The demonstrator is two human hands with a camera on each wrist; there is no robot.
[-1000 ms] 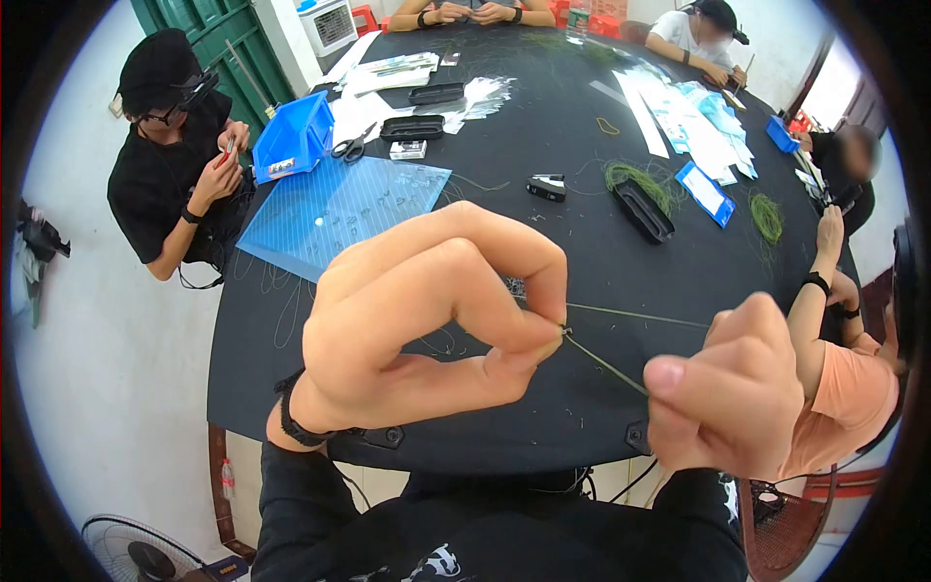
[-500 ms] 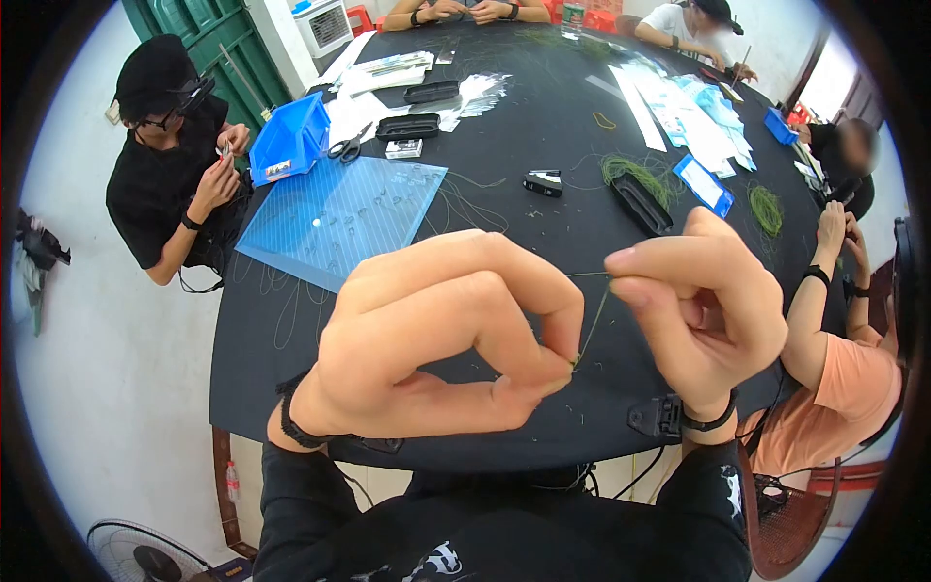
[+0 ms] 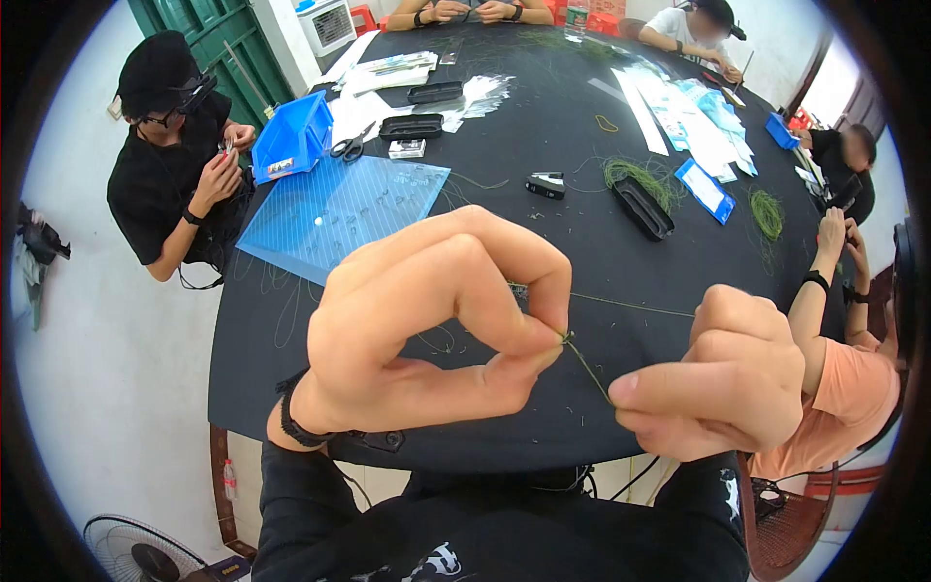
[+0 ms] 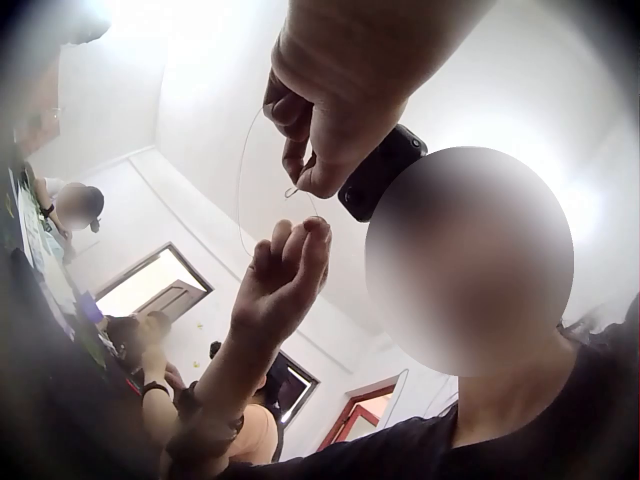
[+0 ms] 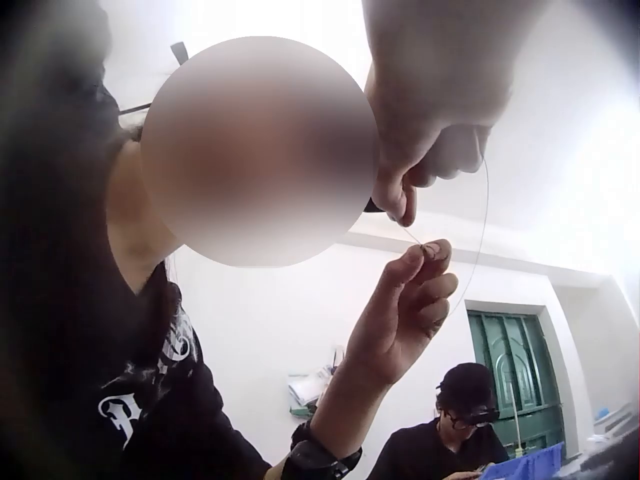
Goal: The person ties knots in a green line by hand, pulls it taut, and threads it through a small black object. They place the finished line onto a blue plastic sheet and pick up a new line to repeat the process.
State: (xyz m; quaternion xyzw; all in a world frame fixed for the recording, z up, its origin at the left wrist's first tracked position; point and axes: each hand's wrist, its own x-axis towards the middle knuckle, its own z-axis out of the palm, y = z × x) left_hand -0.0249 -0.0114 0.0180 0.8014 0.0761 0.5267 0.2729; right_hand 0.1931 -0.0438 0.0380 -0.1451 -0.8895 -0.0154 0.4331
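Note:
In the head view the left hand (image 3: 436, 320) pinches a small hook-like piece (image 3: 564, 339) and thin green line between thumb and fingertips, above the table. To its right, the right hand (image 3: 718, 373) has curled fingers and pinches the line (image 3: 588, 369), which runs taut between the hands. A second stretch of line (image 3: 635, 305) reaches from behind the left hand to the right hand. The left wrist view shows a small metal loop (image 4: 291, 192) at the left fingertips. Most of the small piece is hidden by the fingers.
On the black table (image 3: 524, 436) lie a blue striped board (image 3: 339, 209), blue bin (image 3: 291, 138), scissors (image 3: 351, 145), stapler (image 3: 546, 185), black tray (image 3: 642, 209), coils of green line (image 3: 766, 215), a blue-edged packet (image 3: 704, 192) and papers. Several people sit around it.
The right hand rose near the left fingertips half a second ago, then came down and right again, drawing the line out. The left hand dipped slightly and came back up, keeping its pinch.

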